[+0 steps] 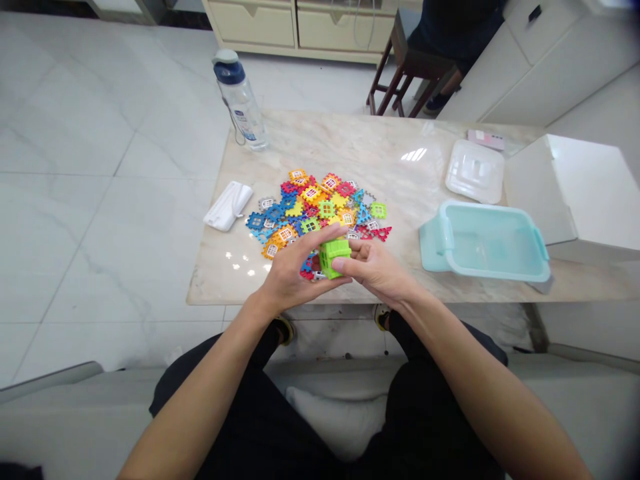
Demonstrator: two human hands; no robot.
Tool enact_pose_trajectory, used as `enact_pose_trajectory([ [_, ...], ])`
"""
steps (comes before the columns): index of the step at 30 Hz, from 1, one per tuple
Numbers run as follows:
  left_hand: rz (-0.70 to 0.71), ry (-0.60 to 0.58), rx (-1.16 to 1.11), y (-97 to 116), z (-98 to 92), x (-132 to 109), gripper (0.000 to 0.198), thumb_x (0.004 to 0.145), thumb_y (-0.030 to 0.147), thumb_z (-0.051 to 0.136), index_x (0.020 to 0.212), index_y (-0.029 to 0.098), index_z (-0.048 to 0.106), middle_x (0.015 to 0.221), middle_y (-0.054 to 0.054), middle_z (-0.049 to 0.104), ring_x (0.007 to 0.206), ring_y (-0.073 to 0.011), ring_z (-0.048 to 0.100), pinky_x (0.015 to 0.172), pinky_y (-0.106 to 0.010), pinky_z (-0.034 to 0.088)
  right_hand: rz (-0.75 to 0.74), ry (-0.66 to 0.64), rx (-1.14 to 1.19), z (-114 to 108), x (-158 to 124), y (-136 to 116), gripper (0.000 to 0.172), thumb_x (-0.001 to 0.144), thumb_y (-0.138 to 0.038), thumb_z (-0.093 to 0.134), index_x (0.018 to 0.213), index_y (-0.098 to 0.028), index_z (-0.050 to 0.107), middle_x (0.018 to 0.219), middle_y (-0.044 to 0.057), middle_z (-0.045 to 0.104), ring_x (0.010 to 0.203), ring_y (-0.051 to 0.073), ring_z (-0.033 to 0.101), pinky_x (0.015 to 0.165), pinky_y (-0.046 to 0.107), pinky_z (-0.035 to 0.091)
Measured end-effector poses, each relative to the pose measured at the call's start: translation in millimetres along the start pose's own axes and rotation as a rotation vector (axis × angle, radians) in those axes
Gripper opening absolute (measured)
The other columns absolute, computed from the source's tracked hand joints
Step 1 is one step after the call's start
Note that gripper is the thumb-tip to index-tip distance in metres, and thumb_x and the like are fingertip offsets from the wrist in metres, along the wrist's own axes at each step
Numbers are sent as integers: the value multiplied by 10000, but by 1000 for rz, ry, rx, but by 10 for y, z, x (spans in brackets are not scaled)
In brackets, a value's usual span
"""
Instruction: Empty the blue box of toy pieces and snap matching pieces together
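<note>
Near the front edge of the marble table, a small green box-like block (334, 257) of joined interlocking plastic pieces is held between my two hands. My left hand (296, 270) curves around its left side, with the fingers over the top and the thumb below. From the right, my right hand (381, 272) pinches it, thumb on the near face; the other fingers are partly hidden behind it. Just beyond lies a heap of interlocking plastic pieces (311, 193) in blue, orange, yellow, red, green and grey, several with window shapes. My hands cover the heap's near part.
A water bottle (245, 100) stands at the far left, with a white tissue pack (229, 206) nearer. On the right are a light-blue plastic bin (495, 272), a clear lid (475, 171) and a white box (590, 193). Beyond the table, a person sits on a dark stool (407, 50).
</note>
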State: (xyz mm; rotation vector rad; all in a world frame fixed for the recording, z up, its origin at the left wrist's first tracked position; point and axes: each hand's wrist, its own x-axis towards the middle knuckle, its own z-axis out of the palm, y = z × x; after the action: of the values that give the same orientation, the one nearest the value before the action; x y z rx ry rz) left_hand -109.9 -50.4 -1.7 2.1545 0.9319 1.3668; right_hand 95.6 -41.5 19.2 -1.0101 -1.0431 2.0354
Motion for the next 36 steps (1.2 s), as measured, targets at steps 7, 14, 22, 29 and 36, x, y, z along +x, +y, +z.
enact_pose_trajectory([
  [7,21,-70,13,29,-142,59,659,883,398,968,1469,244,710,1337,-128,836,1191,-265,829,1065,-381,667,3,-44,13,2,-12,0,443,763,-509,1015,1059,-225,847,1013,50,840,940,230,785,916,381,638],
  [14,32,-89,-24,11,-104,70,628,867,397,979,1427,242,740,1292,-120,852,1146,-252,840,1038,-362,671,-2,-35,-60,-34,-1,36,455,738,-506,1030,1012,-205,828,947,37,815,931,223,765,862,346,627],
  [22,33,-16,-32,31,-99,62,603,845,363,998,1384,243,756,1238,-111,862,1098,-245,846,1010,-344,672,2,-103,-26,-39,-28,-34,528,754,-522,1028,1152,-228,846,1035,41,834,1008,234,782,954,372,619],
  [29,-13,11,-14,23,-126,38,687,818,446,1010,1425,258,750,1267,-121,858,1102,-263,849,1046,-379,679,17,-116,52,-43,-30,-74,572,853,-667,925,1203,-220,847,1112,92,851,1129,283,778,1007,429,632],
  [36,-40,5,15,13,-117,23,645,841,464,992,1401,249,756,1272,-118,857,1112,-260,846,1058,-378,672,5,-137,58,-23,-39,-33,533,834,-628,954,1172,-229,850,1150,76,851,1090,261,786,1043,424,614],
])
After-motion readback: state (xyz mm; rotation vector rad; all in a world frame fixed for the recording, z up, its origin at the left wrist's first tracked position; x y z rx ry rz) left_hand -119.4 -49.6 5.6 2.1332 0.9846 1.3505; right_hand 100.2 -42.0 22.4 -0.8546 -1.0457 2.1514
